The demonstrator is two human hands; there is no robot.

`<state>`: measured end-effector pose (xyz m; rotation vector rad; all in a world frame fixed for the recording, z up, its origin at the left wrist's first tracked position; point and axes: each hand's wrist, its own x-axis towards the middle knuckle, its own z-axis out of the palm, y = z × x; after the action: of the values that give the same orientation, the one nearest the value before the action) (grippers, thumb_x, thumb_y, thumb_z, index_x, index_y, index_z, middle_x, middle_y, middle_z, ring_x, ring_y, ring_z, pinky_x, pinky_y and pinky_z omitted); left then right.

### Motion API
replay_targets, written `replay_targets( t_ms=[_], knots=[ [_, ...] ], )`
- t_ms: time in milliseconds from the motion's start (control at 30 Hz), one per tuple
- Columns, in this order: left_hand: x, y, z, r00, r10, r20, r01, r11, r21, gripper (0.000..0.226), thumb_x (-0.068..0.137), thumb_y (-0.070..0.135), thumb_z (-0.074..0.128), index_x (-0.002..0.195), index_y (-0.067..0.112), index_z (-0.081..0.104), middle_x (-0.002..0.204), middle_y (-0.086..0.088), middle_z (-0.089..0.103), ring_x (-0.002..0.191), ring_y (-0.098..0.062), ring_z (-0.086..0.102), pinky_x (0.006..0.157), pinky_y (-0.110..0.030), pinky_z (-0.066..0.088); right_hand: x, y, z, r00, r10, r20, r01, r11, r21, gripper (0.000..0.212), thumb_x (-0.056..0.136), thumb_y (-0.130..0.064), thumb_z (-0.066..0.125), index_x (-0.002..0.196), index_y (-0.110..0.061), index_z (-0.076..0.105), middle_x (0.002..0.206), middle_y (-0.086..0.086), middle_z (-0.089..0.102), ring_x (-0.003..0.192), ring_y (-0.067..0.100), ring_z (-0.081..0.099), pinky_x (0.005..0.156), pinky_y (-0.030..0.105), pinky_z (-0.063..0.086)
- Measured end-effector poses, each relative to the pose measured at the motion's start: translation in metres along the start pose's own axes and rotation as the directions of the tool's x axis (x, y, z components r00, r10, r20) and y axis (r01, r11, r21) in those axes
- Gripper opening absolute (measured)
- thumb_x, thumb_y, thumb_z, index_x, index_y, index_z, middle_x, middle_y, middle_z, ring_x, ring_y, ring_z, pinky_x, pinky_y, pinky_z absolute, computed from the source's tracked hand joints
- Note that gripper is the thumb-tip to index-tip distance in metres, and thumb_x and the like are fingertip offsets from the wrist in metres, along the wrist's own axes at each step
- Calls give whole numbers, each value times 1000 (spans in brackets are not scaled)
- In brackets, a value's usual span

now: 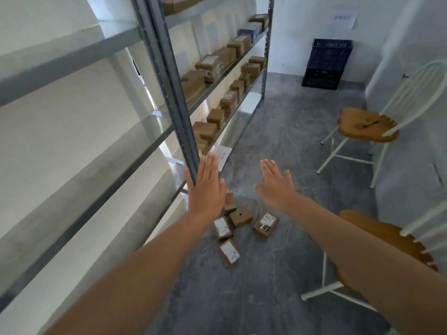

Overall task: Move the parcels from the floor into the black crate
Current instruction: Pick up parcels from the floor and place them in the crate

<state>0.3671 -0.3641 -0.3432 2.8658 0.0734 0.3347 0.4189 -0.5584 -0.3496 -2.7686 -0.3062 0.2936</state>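
Several small brown cardboard parcels lie on the grey floor near the shelf's foot: one with a white label (229,251), another labelled one (222,227), a plain one (240,216), one with a dark print (265,224) and a small one (229,202) partly behind my left hand. The black crate (326,64) stands on its side against the far wall. My left hand (206,186) and my right hand (275,183) are stretched out flat above the parcels, fingers straight, holding nothing.
A grey metal shelving unit (169,76) with many brown boxes runs along the left. Two white metal chairs with wooden seats stand on the right, one near (387,235) and one farther (367,124). A paper sheet (221,154) lies by the shelf.
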Motion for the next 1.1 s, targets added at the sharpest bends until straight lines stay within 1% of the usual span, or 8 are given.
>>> replay_targets(
  t_ms=[167, 367, 567, 733, 800, 867, 933, 1100],
  knots=[
    [4, 15, 16, 1000, -19, 24, 18, 1000, 12, 62, 106, 35, 27, 158, 20, -1, 166, 4, -5, 151, -12, -12, 116, -47, -13, 8, 8, 4, 1000, -2, 8, 2, 999, 42, 74, 100, -35, 38, 157, -17, -5, 165, -3, -9, 150, 11, -14, 119, 49, -9],
    [20, 2, 37, 998, -60, 35, 60, 998, -2, 62, 106, 35, 28, 158, 20, 0, 166, 5, -3, 142, -5, -22, 115, -45, -17, 27, -5, 10, 999, -28, 24, 26, 997, 67, 72, 102, -33, 35, 156, -16, -8, 165, -2, -11, 150, 11, -16, 118, 49, -11],
    [57, -31, 58, 995, -46, 89, 48, 999, -18, 62, 105, 36, 28, 158, 19, 1, 167, 3, -2, 152, -13, -10, 116, -46, -14, 62, -12, 19, 995, 20, 102, -25, 998, 55, 69, 103, -35, 34, 157, -16, -3, 166, -1, -5, 151, 13, -10, 119, 48, -7],
    [90, -58, 74, 987, -106, 122, 113, 992, -60, 62, 105, 35, 27, 158, 18, 1, 167, 3, 0, 152, -14, -8, 122, -55, -4, 105, -11, 15, 981, 105, 165, -102, 994, -28, 68, 103, -37, 35, 158, -15, 2, 166, -1, 0, 152, 14, -5, 120, 50, -3],
    [105, -73, 80, 987, -109, 118, 119, 989, -82, 61, 105, 35, 26, 158, 18, 1, 167, 3, 1, 152, -12, -8, 122, -55, -2, 127, -19, 14, 975, 153, 162, -146, 988, -55, 66, 103, -37, 36, 157, -15, 7, 166, 1, 5, 152, 17, 0, 120, 48, 2],
    [118, -92, 86, 986, -105, 131, 117, 989, -90, 62, 104, 35, 27, 158, 18, 3, 166, 3, 4, 152, -13, -5, 121, -53, -6, 143, -32, 17, 963, 166, 211, -156, 986, -64, 61, 103, -33, 35, 157, -13, 14, 165, 5, 10, 152, 22, 9, 119, 47, 10],
    [128, -114, 94, 980, -110, 166, 123, 990, -65, 63, 104, 37, 29, 158, 17, 4, 166, 1, 5, 153, -15, -3, 119, -50, -7, 151, -47, 25, 948, 161, 273, -169, 986, 7, 58, 105, -32, 34, 156, -11, 17, 164, 8, 13, 151, 26, 14, 120, 46, 13],
    [150, -151, 123, 944, -177, 279, 190, 982, -20, 60, 106, 35, 25, 157, 14, 2, 167, -1, 2, 153, -17, -5, 122, -56, 4, 165, -70, 53, 943, 135, 305, -154, 987, 39, 57, 106, -39, 28, 156, -15, 15, 164, 4, 12, 152, 20, 7, 121, 46, 6]
  ],
)
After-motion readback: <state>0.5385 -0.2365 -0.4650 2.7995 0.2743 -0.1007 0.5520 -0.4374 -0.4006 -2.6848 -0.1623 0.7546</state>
